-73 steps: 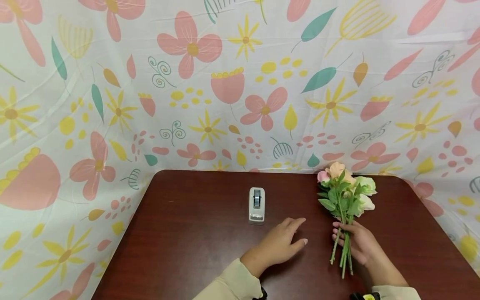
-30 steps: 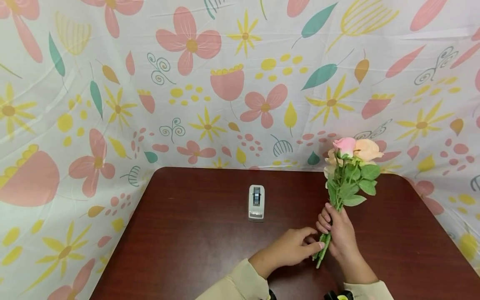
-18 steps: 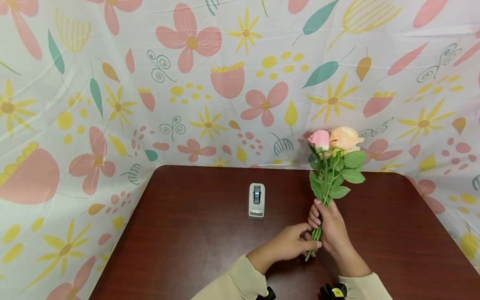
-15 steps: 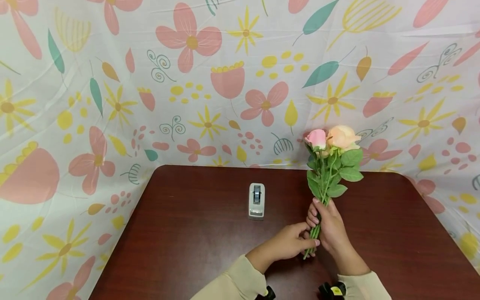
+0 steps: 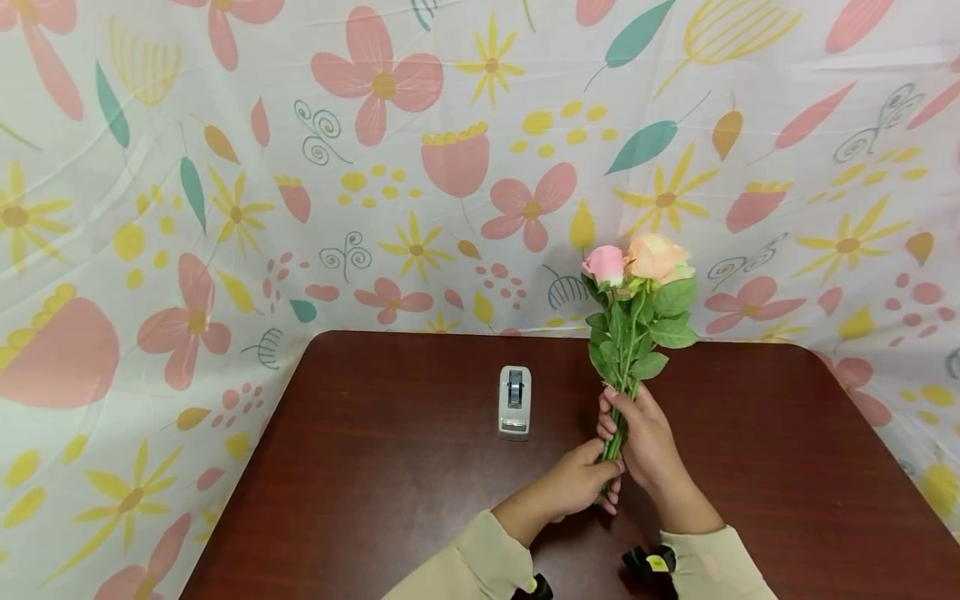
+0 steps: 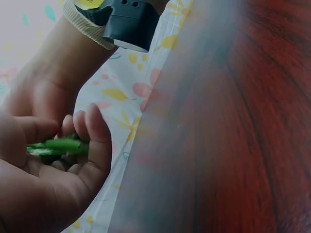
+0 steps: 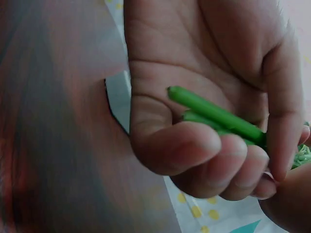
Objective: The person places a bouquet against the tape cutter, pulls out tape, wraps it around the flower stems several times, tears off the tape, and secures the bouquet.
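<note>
A bouquet of roses stands nearly upright over the table, with a pink rose and a peach rose on top and leafy green stems below. My right hand grips the stems around their middle. Just beneath it, my left hand curls around the lower stems, its thumb laid across them. Cut stem ends show within a curled palm in the right wrist view. A short length of green stem appears between fingers in the left wrist view.
To the left of the bouquet, a white tape dispenser sits on the dark red-brown table. A flower-printed cloth hangs behind the table and along its left side.
The bouquet has turned and moved left in my right hand, its heads rising above the table's far edge. My left hand, earlier apart from it, now holds the lower stems.
</note>
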Demonstrator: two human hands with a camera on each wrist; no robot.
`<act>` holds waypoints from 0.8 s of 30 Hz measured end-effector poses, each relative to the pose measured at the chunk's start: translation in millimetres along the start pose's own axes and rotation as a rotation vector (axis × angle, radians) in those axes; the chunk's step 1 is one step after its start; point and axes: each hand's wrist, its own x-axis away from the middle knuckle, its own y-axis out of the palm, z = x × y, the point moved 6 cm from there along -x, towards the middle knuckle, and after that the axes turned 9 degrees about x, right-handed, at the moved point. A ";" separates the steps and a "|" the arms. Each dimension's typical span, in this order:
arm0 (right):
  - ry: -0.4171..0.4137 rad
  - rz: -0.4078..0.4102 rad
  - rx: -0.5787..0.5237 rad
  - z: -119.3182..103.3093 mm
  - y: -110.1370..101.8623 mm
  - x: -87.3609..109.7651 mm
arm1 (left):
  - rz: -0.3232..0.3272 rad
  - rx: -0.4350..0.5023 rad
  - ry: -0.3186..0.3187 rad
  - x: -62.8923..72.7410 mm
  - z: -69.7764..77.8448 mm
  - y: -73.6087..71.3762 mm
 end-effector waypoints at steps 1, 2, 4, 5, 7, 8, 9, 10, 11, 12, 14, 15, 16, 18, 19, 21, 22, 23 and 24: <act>0.008 0.004 -0.004 -0.3 0.0 -0.5 | 0.007 0.003 -0.001 -0.4 -0.2 -0.4; 0.017 0.006 -0.008 -0.6 0.1 -1.1 | 0.014 -0.002 -0.001 -0.8 0.0 -0.9; 0.037 0.010 -0.010 -1.1 0.7 -2.4 | 0.031 -0.023 0.007 -1.2 0.9 -2.5; 0.046 0.009 -0.008 -1.4 1.4 -3.4 | 0.043 -0.036 0.010 -1.5 1.2 -3.5; 0.056 0.003 0.021 -2.2 3.1 -5.7 | 0.073 -0.056 0.020 -2.0 1.8 -6.2; 0.057 0.002 0.042 -2.6 4.0 -6.9 | 0.093 -0.065 0.033 -1.9 2.9 -7.7; 0.054 0.001 0.068 -3.3 5.0 -7.8 | 0.114 -0.072 0.045 -2.0 3.7 -9.3; 0.048 -0.004 0.099 -4.1 6.7 -9.1 | 0.145 -0.098 0.060 -1.4 5.3 -11.8; 0.040 -0.007 0.137 -4.7 8.2 -10.1 | 0.178 -0.120 0.075 -0.7 7.2 -14.3; 0.033 -0.011 0.178 -5.3 9.8 -11.0 | 0.211 -0.143 0.094 0.0 9.4 -16.6; 0.019 -0.021 0.248 -6.1 13.1 -12.5 | 0.271 -0.190 0.128 1.6 14.1 -20.5; 0.014 -0.029 0.285 -6.1 14.9 -13.1 | 0.296 -0.209 0.138 2.3 16.0 -22.3; 0.014 -0.040 0.316 -5.8 16.5 -13.7 | 0.318 -0.221 0.145 3.2 18.0 -23.7; 0.016 -0.063 0.360 -4.7 19.6 -14.6 | 0.337 -0.210 0.152 3.8 20.7 -25.6; 0.017 -0.076 0.374 -4.0 21.2 -14.8 | 0.342 -0.202 0.152 4.1 21.7 -26.4; 0.019 -0.105 0.393 -2.2 23.8 -14.8 | 0.345 -0.192 0.152 4.3 24.0 -27.5; 0.018 -0.116 0.402 -1.3 24.7 -14.7 | 0.347 -0.186 0.151 4.2 24.9 -28.3; 0.017 -0.125 0.415 -0.4 25.6 -14.4 | 0.344 -0.178 0.153 3.8 25.7 -29.2; 0.019 -0.139 0.428 0.8 26.8 -14.0 | 0.345 -0.172 0.154 3.6 26.3 -30.3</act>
